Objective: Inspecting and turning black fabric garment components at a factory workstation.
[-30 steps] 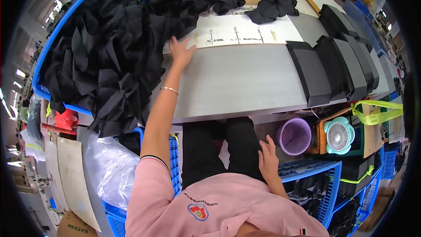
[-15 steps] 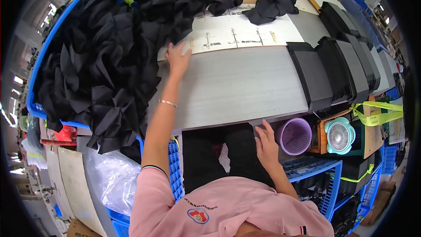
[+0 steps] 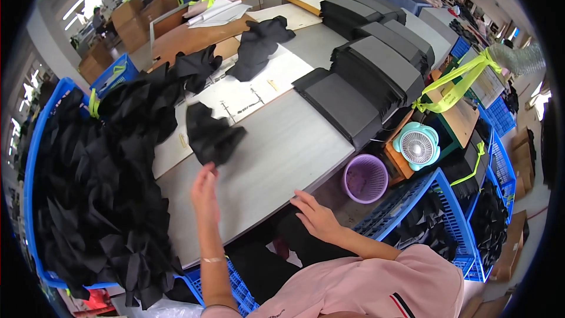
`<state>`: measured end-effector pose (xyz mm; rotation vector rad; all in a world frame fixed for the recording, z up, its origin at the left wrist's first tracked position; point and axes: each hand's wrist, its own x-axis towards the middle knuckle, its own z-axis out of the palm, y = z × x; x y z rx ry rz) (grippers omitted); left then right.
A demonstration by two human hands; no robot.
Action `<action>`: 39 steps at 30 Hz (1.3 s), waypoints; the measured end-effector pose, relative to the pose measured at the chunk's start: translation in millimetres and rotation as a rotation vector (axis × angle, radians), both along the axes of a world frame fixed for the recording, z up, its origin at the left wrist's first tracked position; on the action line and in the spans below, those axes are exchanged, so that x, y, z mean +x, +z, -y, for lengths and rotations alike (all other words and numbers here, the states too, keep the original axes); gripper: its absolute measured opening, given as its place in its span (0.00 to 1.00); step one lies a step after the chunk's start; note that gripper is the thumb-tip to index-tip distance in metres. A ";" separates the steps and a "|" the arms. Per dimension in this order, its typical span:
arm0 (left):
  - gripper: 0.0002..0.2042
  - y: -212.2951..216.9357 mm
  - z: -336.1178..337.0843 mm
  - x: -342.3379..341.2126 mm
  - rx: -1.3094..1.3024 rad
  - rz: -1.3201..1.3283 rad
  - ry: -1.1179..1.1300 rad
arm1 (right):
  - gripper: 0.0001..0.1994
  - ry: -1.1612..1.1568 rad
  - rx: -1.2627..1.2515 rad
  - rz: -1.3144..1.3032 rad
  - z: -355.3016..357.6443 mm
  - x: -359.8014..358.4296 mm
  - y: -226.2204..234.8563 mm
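My left hand (image 3: 204, 191) is raised over the grey table (image 3: 276, 159) and pinches the lower edge of a black fabric piece (image 3: 210, 133), which hangs crumpled just above the table top. A big heap of the same black fabric pieces (image 3: 94, 194) fills the left side, spilling over a blue crate. My right hand (image 3: 316, 216) rests at the table's near edge with its fingers spread and nothing in it. A white paper pattern sheet (image 3: 247, 97) lies beyond the lifted piece.
Stacks of flat black panels (image 3: 365, 76) line the table's right side. Another black bundle (image 3: 256, 47) lies at the far end. Beside the table stand a purple bin (image 3: 365, 178), a small teal fan (image 3: 416, 145) and blue crates (image 3: 453, 229).
My left hand pulled back from the heap toward me, bringing one black piece out over the table. My right hand rose from my lap to the table edge. My view swung to the right.
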<state>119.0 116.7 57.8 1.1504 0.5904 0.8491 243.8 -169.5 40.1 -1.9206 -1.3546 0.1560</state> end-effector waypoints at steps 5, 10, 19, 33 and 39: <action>0.18 -32.8 101.9 -28.2 -0.361 0.003 -0.067 | 0.29 -0.098 0.179 -0.008 -45.0 6.0 9.8; 0.17 2.1 136.6 -44.4 -0.207 -0.235 -0.073 | 0.23 -0.080 0.119 -0.022 -54.9 24.7 -0.2; 0.17 63.7 95.2 8.3 0.998 -0.431 0.336 | 0.17 -0.068 0.334 0.223 -58.0 12.7 13.8; 0.11 33.3 75.4 52.9 1.092 -0.506 0.115 | 0.09 0.035 0.185 0.640 -99.7 19.2 13.8; 0.07 31.2 65.5 53.3 1.213 -0.583 -0.121 | 0.07 0.056 0.135 0.640 -93.1 19.8 6.7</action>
